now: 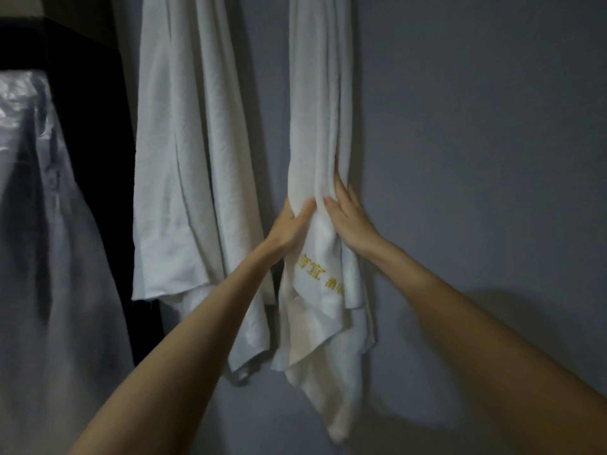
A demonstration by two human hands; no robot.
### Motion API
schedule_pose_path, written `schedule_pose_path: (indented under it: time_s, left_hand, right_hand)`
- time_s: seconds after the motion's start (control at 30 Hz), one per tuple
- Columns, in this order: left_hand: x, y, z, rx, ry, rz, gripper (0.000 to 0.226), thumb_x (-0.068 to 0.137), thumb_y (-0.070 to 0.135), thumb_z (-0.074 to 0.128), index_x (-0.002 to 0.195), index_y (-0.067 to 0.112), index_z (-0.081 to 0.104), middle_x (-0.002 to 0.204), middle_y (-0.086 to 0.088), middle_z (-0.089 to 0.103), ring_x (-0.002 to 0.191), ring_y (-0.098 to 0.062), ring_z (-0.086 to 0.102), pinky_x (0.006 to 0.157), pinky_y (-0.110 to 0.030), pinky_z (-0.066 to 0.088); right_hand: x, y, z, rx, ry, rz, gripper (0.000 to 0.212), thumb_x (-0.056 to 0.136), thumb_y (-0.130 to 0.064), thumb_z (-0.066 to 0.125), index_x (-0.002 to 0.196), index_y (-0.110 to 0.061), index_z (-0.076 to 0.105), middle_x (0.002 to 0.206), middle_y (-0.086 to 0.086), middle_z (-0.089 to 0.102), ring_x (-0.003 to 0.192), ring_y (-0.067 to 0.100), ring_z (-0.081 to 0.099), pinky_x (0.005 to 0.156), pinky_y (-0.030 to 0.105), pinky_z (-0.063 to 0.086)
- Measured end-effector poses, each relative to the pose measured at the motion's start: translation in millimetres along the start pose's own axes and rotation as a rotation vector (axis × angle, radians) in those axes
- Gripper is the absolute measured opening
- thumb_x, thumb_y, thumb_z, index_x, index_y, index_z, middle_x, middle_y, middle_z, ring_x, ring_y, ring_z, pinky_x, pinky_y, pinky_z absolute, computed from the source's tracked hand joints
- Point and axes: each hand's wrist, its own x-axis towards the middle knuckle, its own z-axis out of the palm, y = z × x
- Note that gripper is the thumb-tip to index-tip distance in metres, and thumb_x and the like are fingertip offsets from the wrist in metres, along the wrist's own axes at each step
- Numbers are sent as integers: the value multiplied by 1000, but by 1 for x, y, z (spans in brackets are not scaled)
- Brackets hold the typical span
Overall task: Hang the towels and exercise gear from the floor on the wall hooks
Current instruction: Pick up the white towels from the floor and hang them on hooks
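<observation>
Wall (476, 126): 2 towels (184, 159) (318, 93); 2 hands (289, 228) (349, 221) grip 1.

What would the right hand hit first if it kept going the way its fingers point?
Probably just more of the gold-lettered towel it holds; the right hand points up along its folds. Depth is unclear.

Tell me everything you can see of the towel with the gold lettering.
The towel is white, terry-looking cloth with gold embroidered lettering near its lower end. It hangs bunched in long vertical folds against the grey wall, its top out of frame and its uneven corners dangling free. The left hand grips it from the left, thumb across the front. The right hand pinches its folds from the right. A second towel hangs beside it.
</observation>
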Motion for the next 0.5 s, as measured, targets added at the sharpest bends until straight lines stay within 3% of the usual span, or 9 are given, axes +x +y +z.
schedule_pose_path:
  time_s: [0.07,0.17,0.27,0.33,0.43,0.5]
  left_hand:
    - [-17,-5,2,10,49,-85,63,91,47,49,145,24,28,144,0,44,129,-16,46,112,-39,34]
    - [-37,-5,-4,74,9,-82,70,87,54,47,147,29,21,149,6,37,134,-13,40,114,-42,31]
    - [-59,4,-8,180,-14,19,62,94,44,45,148,27,19,150,12,31,135,-9,36,114,-40,30]
    - [-75,8,-12,255,54,75,64,95,46,44,149,25,18,154,6,28,140,-11,30,115,-44,29]
    - [-106,19,-12,401,95,58,65,95,51,40,150,28,14,159,5,13,145,-11,14,119,-45,18]
    - [-128,31,-12,512,85,69,63,95,54,39,149,34,13,159,7,11,146,-11,12,119,-44,17]
  right_hand:
    - [-11,2,-2,-34,-73,13,55,101,-26,33,150,-25,10,160,6,5,147,18,6,121,35,9]
    - [-30,-1,-9,-95,-133,58,53,100,-24,35,150,-22,16,160,4,10,147,16,12,120,30,12]
    - [-55,-10,-21,-109,-109,39,54,98,-22,42,148,-19,23,157,4,20,144,16,22,119,28,16]
    - [-72,-18,-31,-174,-100,-5,55,97,-23,45,148,-18,24,155,3,26,142,20,29,118,29,19]
    - [-98,-33,-46,-303,-96,-36,55,96,-34,44,147,-29,23,154,-6,29,138,25,32,115,42,26]
    - [-120,-45,-55,-376,-76,-55,54,96,-37,43,147,-34,23,154,-10,29,138,23,29,114,43,26]
